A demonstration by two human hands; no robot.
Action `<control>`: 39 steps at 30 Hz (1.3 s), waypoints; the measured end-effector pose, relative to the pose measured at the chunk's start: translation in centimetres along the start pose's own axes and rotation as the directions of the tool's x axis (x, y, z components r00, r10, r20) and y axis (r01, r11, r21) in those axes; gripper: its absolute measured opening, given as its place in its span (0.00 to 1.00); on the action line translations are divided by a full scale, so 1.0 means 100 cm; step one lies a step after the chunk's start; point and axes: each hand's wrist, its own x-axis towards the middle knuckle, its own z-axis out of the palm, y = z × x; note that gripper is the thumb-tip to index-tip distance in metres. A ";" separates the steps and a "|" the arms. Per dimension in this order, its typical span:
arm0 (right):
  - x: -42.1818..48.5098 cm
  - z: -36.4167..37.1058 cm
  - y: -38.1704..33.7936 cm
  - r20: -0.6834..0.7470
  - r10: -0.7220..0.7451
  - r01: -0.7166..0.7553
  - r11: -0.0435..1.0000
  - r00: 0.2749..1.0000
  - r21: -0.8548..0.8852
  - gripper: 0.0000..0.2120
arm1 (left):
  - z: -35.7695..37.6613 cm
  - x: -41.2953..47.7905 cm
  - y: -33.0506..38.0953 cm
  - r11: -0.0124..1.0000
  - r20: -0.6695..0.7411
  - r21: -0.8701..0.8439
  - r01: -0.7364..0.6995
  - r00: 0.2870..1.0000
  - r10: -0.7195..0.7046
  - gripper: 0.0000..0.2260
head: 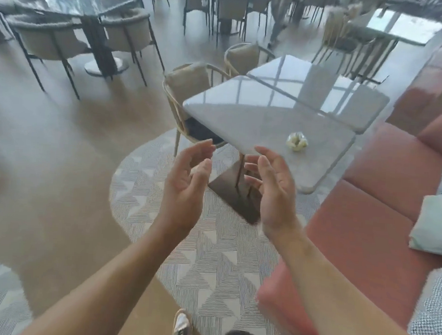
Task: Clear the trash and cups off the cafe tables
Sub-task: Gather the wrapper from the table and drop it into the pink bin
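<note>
A crumpled pale wrapper lies on the near grey square cafe table, toward its right side. Both my hands are raised in front of me, short of the table's near corner, palms facing each other. My left hand has its fingers spread and holds nothing. My right hand is also open and empty, its fingers slightly curled. The wrapper sits beyond and to the right of my right hand. No cup shows on this table.
A second grey table adjoins the first behind it. Beige chairs stand on the tables' left. A pink sofa with cushions runs along the right. A patterned rug lies underfoot. More tables and chairs fill the back.
</note>
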 end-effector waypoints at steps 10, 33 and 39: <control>0.100 -0.007 0.029 -0.271 0.024 -0.041 0.998 0.962 -0.057 0.22 | 0.042 0.142 -0.066 0.996 0.248 -0.059 0.062 0.968 -0.046 0.14; 0.411 -0.184 0.063 -0.508 0.009 -0.077 0.991 0.861 -0.112 0.19 | 0.331 0.396 -0.189 0.976 0.492 -0.130 0.173 0.866 -0.088 0.14; 0.473 -0.208 0.068 -0.574 0.014 -0.106 0.986 0.818 -0.127 0.22 | 0.382 0.453 -0.210 0.972 0.562 -0.143 0.186 0.824 -0.075 0.13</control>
